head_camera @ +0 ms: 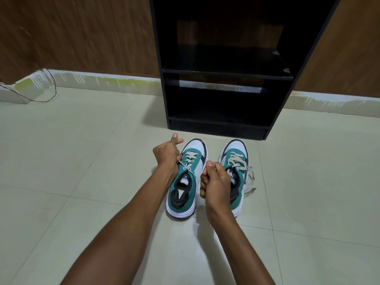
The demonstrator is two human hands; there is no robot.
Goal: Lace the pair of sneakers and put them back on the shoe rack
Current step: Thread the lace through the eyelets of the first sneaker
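Two teal, white and black sneakers stand side by side on the floor, toes toward the rack. The left sneaker (186, 182) has its cream lace (187, 168) crossed over the tongue, and both lace ends are pulled taut. My left hand (167, 153) grips one end at the shoe's left side. My right hand (214, 182) grips the other end between the two shoes. The right sneaker (236, 161) is laced, with loose lace ends (249, 179) lying on its right side. The black shoe rack (226, 73) stands just beyond the toes, its shelves empty.
Pale floor tiles (82, 161) spread all around. A wood-panelled wall (82, 33) with a white skirting runs behind the rack. A thin black cable (51, 87) trails on the floor at the far left.
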